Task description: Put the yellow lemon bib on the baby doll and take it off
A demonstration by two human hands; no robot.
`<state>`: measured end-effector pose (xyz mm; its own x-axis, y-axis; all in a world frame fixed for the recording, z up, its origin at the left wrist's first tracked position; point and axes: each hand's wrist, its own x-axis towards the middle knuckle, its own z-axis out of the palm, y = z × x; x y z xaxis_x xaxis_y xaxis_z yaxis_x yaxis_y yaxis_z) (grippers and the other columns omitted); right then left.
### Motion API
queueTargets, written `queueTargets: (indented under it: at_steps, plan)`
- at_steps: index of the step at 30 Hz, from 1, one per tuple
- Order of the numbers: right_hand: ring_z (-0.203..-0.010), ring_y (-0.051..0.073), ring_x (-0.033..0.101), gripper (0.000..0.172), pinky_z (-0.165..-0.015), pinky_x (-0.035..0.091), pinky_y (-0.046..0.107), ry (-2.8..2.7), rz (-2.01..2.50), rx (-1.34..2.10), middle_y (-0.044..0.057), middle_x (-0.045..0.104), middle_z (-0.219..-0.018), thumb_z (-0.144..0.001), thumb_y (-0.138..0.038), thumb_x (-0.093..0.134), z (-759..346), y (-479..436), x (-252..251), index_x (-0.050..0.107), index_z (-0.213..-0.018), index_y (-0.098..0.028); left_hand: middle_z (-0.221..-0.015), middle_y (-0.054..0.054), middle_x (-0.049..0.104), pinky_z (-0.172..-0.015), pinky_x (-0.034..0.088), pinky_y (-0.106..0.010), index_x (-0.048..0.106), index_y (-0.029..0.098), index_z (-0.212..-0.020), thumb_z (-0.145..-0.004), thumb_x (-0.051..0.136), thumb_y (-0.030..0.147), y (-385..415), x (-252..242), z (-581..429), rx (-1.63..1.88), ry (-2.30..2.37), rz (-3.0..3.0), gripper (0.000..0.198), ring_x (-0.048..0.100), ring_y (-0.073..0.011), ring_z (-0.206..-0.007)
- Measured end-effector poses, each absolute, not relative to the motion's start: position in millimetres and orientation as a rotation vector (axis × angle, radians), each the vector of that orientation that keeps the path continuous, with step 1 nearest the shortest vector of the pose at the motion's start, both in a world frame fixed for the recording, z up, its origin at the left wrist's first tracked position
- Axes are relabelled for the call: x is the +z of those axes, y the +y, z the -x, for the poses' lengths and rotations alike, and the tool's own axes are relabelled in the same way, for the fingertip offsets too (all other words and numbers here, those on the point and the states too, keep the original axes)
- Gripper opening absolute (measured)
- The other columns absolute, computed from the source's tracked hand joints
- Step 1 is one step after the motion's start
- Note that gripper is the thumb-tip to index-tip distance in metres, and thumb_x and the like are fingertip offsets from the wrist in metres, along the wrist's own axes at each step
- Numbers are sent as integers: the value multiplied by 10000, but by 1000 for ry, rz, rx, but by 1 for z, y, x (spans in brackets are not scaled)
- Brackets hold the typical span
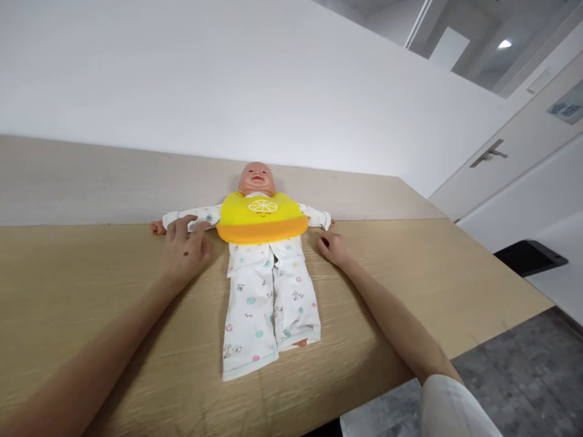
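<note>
A baby doll (257,179) lies on its back with its arms stretched out sideways. It wears a white patterned top and trousers (250,309). Around its neck is a yellow bib (241,209) with a lemon-slice print and an orange pocket along the bottom. My left hand (184,255) is at the doll's sleeve on the left, fingers apart and slightly bent, holding nothing. Beside the other sleeve's cuff, my right hand (334,247) rests on the table, its fingers curled in with nothing seen in them. One doll foot (300,343) peeks from a trouser leg.
The wooden table (387,273) has a paler strip (91,182) at the back against a white wall (204,79). A door with a metal handle (489,153) is at the right. Below it lies a black flat object (528,257). Grey floor (523,370) shows at the lower right.
</note>
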<state>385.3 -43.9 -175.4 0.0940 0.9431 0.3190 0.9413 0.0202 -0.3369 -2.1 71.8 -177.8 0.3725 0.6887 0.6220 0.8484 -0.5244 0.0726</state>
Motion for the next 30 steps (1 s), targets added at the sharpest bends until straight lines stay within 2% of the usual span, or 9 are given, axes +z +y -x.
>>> queueTargets:
  at_steps: [4,7,12,17,22,30]
  plan:
    - [-660,149,511,288,-630,298,250,-1801,2074,-15,93,646,-763,-905,-324,420,-379,-41,-175,584,-750,-145,-1039,-122,645,-985,392,-470,627,163,-934,-859,505,271,74,-177,6,-851,-1463,2303,180,522,-298,-1057]
    - [-672,155,526,272,-627,287,252,-1763,2148,-6,99,663,-782,-900,-314,449,-379,-40,-175,607,-768,-136,-899,-104,681,-912,426,-406,612,174,-836,-907,426,272,71,-173,6,-780,-1468,2377,222,553,-270,-934]
    - [-687,167,544,284,-625,279,259,-1778,2175,20,104,668,-789,-903,-328,457,-379,-43,-170,627,-787,-133,-892,-115,698,-799,445,-353,604,185,-793,-866,406,223,63,-166,0,-628,-1416,2580,214,597,-266,-920]
    - [-681,171,549,298,-620,291,259,-1784,2180,27,104,666,-790,-897,-336,451,-377,-45,-166,638,-793,-129,-882,-129,681,-820,460,-369,606,182,-771,-857,399,215,66,-171,-2,-668,-1388,2594,227,619,-266,-909]
    - [-710,187,573,288,-646,331,262,-1796,2229,-19,114,680,-823,-877,-329,472,-378,-45,-165,658,-803,-122,-876,-158,671,-812,472,-421,618,169,-787,-833,432,207,67,-174,-1,-710,-1373,2670,195,614,-303,-895]
    - [-703,187,553,296,-681,373,293,-1821,2159,-151,125,659,-779,-853,-346,491,-388,-40,-172,672,-817,-114,-888,-111,655,-846,445,-438,634,189,-852,-821,455,191,72,-178,-1,-774,-1453,2720,181,585,-282,-911]
